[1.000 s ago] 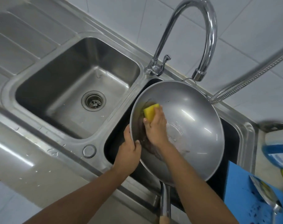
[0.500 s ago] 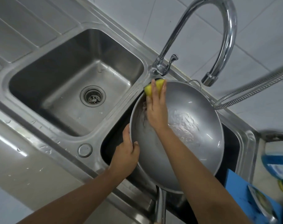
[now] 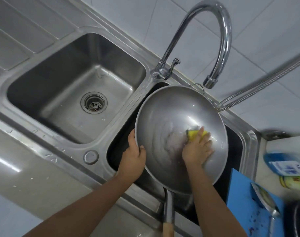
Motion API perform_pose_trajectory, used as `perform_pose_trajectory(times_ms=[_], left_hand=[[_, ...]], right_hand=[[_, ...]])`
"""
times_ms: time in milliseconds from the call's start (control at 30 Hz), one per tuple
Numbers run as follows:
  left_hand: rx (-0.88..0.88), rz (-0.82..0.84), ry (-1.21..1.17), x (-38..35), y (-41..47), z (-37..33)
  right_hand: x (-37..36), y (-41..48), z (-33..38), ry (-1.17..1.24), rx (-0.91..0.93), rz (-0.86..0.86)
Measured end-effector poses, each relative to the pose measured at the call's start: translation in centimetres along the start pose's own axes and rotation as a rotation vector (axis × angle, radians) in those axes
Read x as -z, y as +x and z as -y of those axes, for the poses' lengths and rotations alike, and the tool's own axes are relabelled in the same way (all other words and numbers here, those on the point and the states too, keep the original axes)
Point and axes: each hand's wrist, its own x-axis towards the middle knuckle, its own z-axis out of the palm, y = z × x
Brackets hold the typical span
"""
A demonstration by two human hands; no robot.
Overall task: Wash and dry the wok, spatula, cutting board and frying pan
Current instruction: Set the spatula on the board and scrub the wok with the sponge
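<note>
A: What stands around the wok (image 3: 171, 117)?
B: The tap (image 3: 222, 31) arches over its far rim, and a metal hose (image 3: 265, 79) comes in from the right. The left basin (image 3: 43, 79), with its drain (image 3: 94, 102), lies just beside it. To the right a blue board (image 3: 240, 202) carries the spatula (image 3: 263, 197), with a blue bottle (image 3: 286, 165) behind them.
A: Anything in the way?
B: The wok sits tilted over the right basin (image 3: 235, 151) and covers most of it.
A: What can't you make out?
B: The wok's handle (image 3: 168, 207) runs off the bottom edge. Board and spatula are blurred and cut off. There is a dark thing (image 3: 299, 218) in the corner that I cannot name. The left fingers are hidden under the wok.
A: And the hands?
B: The left hand (image 3: 133, 158) grips the wok's left rim, thumb hooked inside. The right hand (image 3: 196, 149) lies inside the bowl with its fingers straight and spread, pressing a yellow sponge (image 3: 194, 134) against the wall among suds.
</note>
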Motion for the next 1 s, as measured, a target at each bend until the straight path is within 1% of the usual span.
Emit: perform_pose_trajectory(times_ms=[100, 167, 233, 300, 333, 400, 500, 600, 700, 800, 867, 933, 1000], left_hand=[[0.006, 0.003, 0.022, 0.1, -0.1, -0.2], [-0.014, -0.022, 0.066, 0.1, -0.2, -0.2], [-0.032, -0.047, 0.087, 0.0, -0.2, -0.2], [-0.041, -0.053, 0.070, 0.0, -0.2, -0.3], [-0.046, -0.049, 0.065, 0.0, -0.2, -0.3], [-0.051, -0.043, 0.070, 0.0, -0.1, -0.3], [-0.013, -0.042, 0.047, 0.1, -0.1, -0.1], [-0.014, -0.038, 0.025, 0.0, 0.0, 0.0], [-0.025, -0.047, 0.011, -0.1, 0.1, 0.2], [-0.022, -0.046, -0.012, -0.2, 0.1, 0.3], [-0.013, -0.047, -0.018, -0.1, 0.1, 0.3], [-0.009, -0.045, -0.011, -0.1, 0.0, 0.2], [-0.015, -0.051, 0.008, -0.2, -0.2, -0.1]], right_hand=[[-0.5, -4.6, 1.5, 0.278, 0.002, 0.186], [-0.7, -7.0, 3.2, 0.406, 0.104, 0.318], [-0.3, -8.6, 5.5, 0.470, 0.228, 0.434], [0.3, -8.9, 8.0, 0.546, 0.335, 0.500], [0.4, -8.3, 9.0, 0.564, 0.382, 0.498], [0.2, -5.8, 9.8, 0.518, 0.444, 0.436], [-0.8, -0.3, 7.6, 0.226, 0.463, 0.227], [0.0, 3.9, 3.1, -0.068, 0.325, 0.032], [1.8, 4.7, -1.8, -0.263, 0.187, -0.059], [2.4, 1.7, -4.1, -0.319, 0.115, -0.033], [2.4, -2.2, -3.8, -0.292, 0.061, 0.082], [1.9, -6.2, -2.4, -0.179, 0.041, 0.234], [1.4, -9.4, -0.6, 0.004, 0.118, 0.347]])
